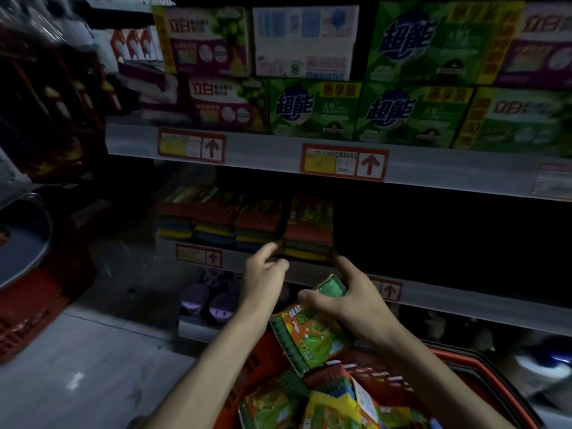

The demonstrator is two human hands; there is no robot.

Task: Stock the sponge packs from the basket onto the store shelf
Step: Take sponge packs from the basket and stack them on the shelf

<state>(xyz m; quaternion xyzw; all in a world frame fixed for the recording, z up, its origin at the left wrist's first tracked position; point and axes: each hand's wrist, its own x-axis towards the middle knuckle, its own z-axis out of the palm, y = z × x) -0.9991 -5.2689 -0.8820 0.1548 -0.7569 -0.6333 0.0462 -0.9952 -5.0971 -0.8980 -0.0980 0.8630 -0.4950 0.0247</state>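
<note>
Head view: the held sponge pack (306, 332) hangs just below the end pack (309, 230) of the shelved row (229, 221), with dark bare shelf (464, 300) to that end pack's right.

Right hand (353, 300) grips the held pack's top, fingers curled round glossy green-printed film; its long axis slants away from the end pack, down toward the red mesh basket (253, 366), where more crinkly packs lie heaped. Left hand (263, 274) stretches its index finger (272, 247) to the end pack's lower left corner, its other fingers curled; whether it pinches or only touches is too dim to tell. By my judgement the right hand is nearer the gap right of the end pack, and the pack needs lifting and levelling. Shelved packs show soft red, green, yellow and blue layers.
</note>
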